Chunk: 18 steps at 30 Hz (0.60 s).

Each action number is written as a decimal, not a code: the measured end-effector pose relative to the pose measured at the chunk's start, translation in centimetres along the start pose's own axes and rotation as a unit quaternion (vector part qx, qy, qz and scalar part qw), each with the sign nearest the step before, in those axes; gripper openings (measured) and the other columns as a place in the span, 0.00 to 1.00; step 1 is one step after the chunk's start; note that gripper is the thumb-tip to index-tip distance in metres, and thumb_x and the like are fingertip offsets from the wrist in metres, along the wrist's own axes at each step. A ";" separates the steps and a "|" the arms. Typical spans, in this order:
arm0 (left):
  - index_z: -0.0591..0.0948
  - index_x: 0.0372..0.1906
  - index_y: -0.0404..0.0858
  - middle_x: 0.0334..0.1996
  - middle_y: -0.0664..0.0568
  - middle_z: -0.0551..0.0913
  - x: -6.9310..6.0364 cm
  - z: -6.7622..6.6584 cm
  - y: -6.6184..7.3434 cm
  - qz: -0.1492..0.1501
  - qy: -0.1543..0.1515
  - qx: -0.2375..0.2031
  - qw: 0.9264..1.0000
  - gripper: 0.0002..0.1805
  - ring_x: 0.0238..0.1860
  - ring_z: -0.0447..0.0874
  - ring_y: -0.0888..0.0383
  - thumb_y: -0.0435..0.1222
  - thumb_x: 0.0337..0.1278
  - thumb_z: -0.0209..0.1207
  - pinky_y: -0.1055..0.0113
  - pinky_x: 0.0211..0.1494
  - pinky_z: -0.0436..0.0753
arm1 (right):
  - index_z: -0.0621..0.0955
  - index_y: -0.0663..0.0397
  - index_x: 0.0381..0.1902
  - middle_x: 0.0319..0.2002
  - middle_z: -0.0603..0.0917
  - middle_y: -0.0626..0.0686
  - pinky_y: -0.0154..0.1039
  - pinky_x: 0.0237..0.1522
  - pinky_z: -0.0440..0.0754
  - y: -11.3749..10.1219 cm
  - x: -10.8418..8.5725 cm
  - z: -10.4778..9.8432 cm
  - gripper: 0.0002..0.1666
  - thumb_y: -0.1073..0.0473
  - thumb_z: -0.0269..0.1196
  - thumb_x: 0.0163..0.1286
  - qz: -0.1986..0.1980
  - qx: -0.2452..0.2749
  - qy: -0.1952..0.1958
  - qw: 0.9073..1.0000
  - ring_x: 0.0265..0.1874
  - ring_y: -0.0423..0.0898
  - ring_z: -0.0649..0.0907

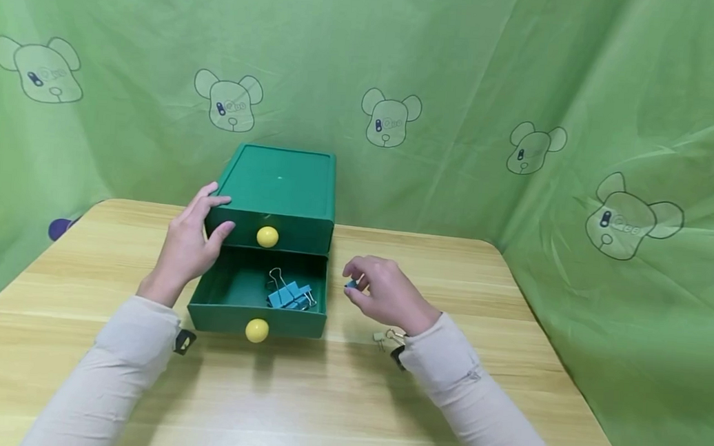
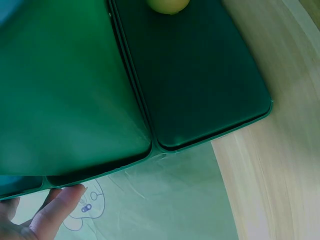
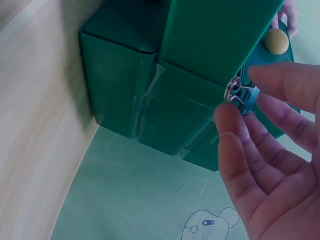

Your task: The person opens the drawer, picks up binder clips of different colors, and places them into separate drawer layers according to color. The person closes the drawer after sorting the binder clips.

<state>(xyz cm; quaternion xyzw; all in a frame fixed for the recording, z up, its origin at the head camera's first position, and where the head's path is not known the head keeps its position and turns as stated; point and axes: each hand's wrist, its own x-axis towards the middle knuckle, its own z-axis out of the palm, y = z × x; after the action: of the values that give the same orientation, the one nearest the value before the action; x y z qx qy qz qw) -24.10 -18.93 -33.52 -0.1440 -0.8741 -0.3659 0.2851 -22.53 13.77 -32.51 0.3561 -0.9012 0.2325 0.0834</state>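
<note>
Silver handles [image 3: 231, 89] on the clip [image 3: 251, 100] pinched by right fingers [image 3: 232, 150] show only from that wrist's camera; left fingers [image 1: 209, 201] lie spread.

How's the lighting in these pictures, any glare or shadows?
Head view: pale glare on the near tabletop, soft shadows below the sleeves; left wrist view: dim, the drawer cabinet shading from mid-green to nearly black; right wrist view: also dim, with faint glints on the blue binder clip's wire handles.
</note>
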 end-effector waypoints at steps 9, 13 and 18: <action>0.71 0.63 0.36 0.72 0.42 0.60 0.0 0.0 0.1 -0.005 -0.004 0.000 1.000 0.22 0.69 0.58 0.35 0.36 0.67 0.57 0.39 0.69 0.58 | 0.80 0.61 0.40 0.38 0.84 0.56 0.39 0.34 0.85 -0.4 0.5 -0.2 0.09 0.66 0.67 0.62 -0.005 -0.003 0.003 1.000 0.31 0.45 0.84; 0.71 0.63 0.36 0.72 0.42 0.60 0.0 -0.1 0.1 -0.007 -0.003 -0.001 1.000 0.22 0.69 0.58 0.35 0.36 0.67 0.57 0.40 0.69 0.58 | 0.80 0.61 0.40 0.38 0.84 0.56 0.38 0.34 0.85 -0.8 0.7 -0.4 0.09 0.67 0.67 0.62 -0.010 0.000 0.005 1.000 0.31 0.45 0.84; 0.71 0.63 0.36 0.72 0.42 0.60 0.0 -0.1 0.2 -0.011 -0.006 -0.001 1.000 0.22 0.69 0.59 0.35 0.36 0.67 0.57 0.40 0.69 0.59 | 0.80 0.60 0.41 0.38 0.84 0.55 0.35 0.34 0.84 -1.2 0.8 -0.6 0.09 0.66 0.67 0.63 -0.003 0.001 -0.002 1.000 0.32 0.44 0.84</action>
<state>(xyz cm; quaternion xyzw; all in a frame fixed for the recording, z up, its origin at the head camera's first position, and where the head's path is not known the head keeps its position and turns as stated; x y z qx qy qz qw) -23.99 -18.87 -33.36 -0.1365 -0.8772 -0.3688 0.2755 -22.36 12.81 -31.28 0.3595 -0.9000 0.2326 0.0814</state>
